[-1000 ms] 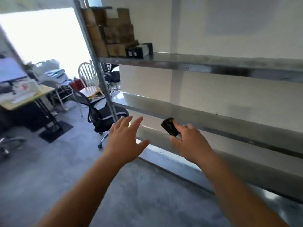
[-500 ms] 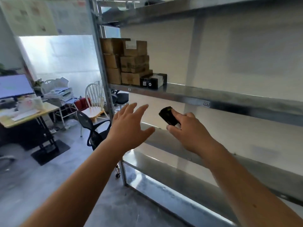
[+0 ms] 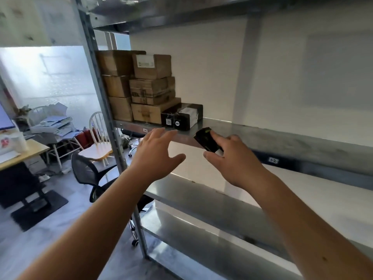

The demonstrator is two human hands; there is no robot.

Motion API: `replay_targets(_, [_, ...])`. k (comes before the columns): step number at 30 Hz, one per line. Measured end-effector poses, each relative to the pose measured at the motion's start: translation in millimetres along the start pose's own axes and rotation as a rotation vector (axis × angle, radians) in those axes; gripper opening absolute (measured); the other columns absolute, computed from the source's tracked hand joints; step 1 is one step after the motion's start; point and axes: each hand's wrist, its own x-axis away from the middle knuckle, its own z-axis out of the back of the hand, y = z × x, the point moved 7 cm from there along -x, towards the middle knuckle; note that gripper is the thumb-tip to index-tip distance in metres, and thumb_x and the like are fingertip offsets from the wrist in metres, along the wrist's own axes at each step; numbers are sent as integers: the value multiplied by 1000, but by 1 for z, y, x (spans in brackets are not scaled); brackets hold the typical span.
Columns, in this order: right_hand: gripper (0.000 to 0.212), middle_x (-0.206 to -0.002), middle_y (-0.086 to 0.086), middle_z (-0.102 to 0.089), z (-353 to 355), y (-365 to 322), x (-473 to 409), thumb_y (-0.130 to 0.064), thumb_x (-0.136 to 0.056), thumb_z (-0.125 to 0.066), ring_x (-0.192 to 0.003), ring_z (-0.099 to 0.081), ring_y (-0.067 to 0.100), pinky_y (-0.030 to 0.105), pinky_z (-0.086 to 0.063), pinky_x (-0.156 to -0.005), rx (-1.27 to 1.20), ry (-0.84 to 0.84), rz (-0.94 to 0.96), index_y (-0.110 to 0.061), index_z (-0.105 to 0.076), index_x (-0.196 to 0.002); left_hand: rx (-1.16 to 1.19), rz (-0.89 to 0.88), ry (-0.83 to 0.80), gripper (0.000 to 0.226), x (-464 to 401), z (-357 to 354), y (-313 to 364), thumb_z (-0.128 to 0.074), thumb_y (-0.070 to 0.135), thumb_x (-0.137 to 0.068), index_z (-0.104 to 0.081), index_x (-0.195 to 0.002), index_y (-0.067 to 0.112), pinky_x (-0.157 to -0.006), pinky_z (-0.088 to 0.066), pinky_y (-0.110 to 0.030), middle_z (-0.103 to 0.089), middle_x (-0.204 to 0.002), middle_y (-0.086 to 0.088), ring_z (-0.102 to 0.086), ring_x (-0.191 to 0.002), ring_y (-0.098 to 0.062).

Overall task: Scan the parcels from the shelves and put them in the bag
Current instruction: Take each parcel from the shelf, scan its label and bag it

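Up on the metal shelf, at its left end against the upright post, the parcels sit in a tight cluster: brown cardboard boxes stacked in two columns, and a low black box lying at their right foot, nearest the shelf's front edge. The left hand hangs just below and in front of that edge with its fingers spread and straight, an empty grip, its fingertips pointing up toward the black box, which lies slightly above and a little right of them. The right hand is curled round a small black scanner, thumb and forefinger pinching it, with its nose tilted up and to the left toward the same box. Of the two, the left hand looks the nearer to the parcels and is likely the one to take hold. The black box runs its long axis back into the shelf, angled slightly rightward, with its short labelled end facing outward toward the person; that end carries a code sticker, so the scanner seems well placed to read it where it lies. The brown boxes mostly show their broad faces forward. No bag is in view.
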Motion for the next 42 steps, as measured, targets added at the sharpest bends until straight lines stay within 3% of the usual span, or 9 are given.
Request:
replay_targets(7, [71,-114,0,-43,-7,8,-42,-65,-96,-48,-99,-52,21,37,-49,-78,78,78,-87,-45,-21,-159,130,-88,9,86,-93,-25,-19,-68,67,-85,-39,-159,36,-120,-31,-49,-37,-163,2,-31,-150,-27])
replay_targets(14, [60,-111,1,-44,-19,0,-77,-60,-97,-48,-95,-54,21,38,-50,-78,101,124,-211,-49,-28,-151,-17,-308,71,83,-173,-46,-14,-67,64,-88,-38,-158,30,-123,-25,-57,-36,-164,-5,-26,-154,-34])
replay_targets(18, [56,-107,-3,-44,-28,-3,-85,-58,-97,-49,-90,-55,19,36,-49,-72,126,148,-282,-49,-32,-150,-74,-295,-34,81,-206,-70,-22,-59,69,-89,-43,-154,23,-120,-30,-60,-47,-157,-8,-39,-146,-34])
replay_targets(24, [47,-103,0,-47,-35,-8,-94,-52,-100,-49,-86,-58,22,42,-57,-75,139,213,-414,-44,-41,-146,-62,-367,-2,70,-200,-86,-28,-60,61,-92,-41,-153,31,-123,-14,-66,-46,-157,-5,-37,-147,-32])
replay_targets(30, [46,-101,-1,-47,-28,2,-90,-52,-102,-51,-82,-59,20,35,-51,-66,181,254,-483,-41,-44,-146,217,-424,-29,64,-193,-76,-34,-63,53,-77,-55,-140,40,-123,-9,-62,-56,-145,9,-45,-137,-20])
replay_targets(33, [39,-98,1,-53,-21,10,-84,-52,-101,-51,-77,-60,21,32,-42,-59,164,260,-501,-41,-51,-139,480,-418,10,50,-183,-72,-37,-64,45,-72,-67,-122,42,-125,-5,-55,-62,-131,15,-48,-132,-12])
replay_targets(36, [32,-97,3,-57,-17,14,-80,-52,-99,-51,-77,-61,22,33,-43,-61,137,247,-498,-42,-55,-130,746,-407,40,31,-179,-75,-33,-66,30,-68,-69,-97,42,-127,-4,-58,-65,-114,22,-50,-128,-7])
replay_targets(40, [38,-99,3,-57,-16,16,-77,-53,-99,-52,-80,-61,21,32,-44,-62,111,229,-486,-42,-55,-135,1205,-294,-147,30,-199,-92,-21,-68,-9,-70,-70,-74,21,-121,-33,-57,-74,-106,12,-52,-137,-11])
replay_targets(42, [42,-101,1,-55,-16,18,-74,-54,-99,-52,-80,-61,18,31,-43,-60,121,233,-483,-43,-52,-140,1294,-265,-242,30,-208,-98,-11,-67,-11,-69,-71,-66,19,-116,-41,-53,-75,-110,10,-52,-137,-14])
